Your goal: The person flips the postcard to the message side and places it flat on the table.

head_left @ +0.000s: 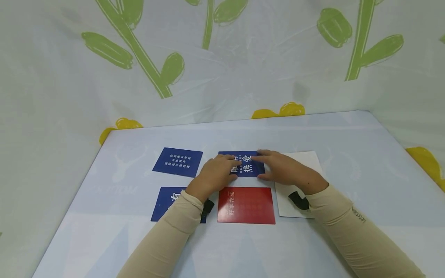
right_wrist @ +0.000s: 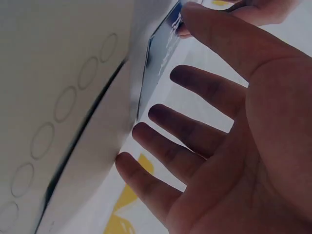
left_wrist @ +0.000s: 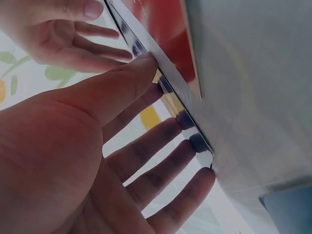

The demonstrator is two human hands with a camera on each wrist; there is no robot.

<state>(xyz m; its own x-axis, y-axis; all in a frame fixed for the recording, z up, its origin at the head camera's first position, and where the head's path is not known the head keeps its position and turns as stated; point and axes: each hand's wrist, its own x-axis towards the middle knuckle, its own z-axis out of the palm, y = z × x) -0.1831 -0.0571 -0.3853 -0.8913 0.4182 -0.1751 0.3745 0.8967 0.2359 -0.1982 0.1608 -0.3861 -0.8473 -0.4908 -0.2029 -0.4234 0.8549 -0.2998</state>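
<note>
A blue card with white lettering point(head_left: 252, 170) lies in the back row, between my two hands. My left hand point(head_left: 213, 174) is over its left end, fingertips resting on it, fingers fairly straight. In the left wrist view, the thumb point(left_wrist: 129, 80) and fingertips lie along the edge of the card. My right hand point(head_left: 286, 168) is at the card's right end, with fingertips at its edge. Its fingers are spread and extended in the right wrist view. Just in front lies a red card point(head_left: 247, 208) with pale lettering.
Another blue card point(head_left: 178, 162) lies at back left. A further blue card point(head_left: 163, 202) is partly hidden by my left forearm. Under my right wrist is a white rectangular sheet point(head_left: 285, 202), bearing outlined circles in the right wrist view. A printed cloth wall point(head_left: 243, 77) rises behind the table.
</note>
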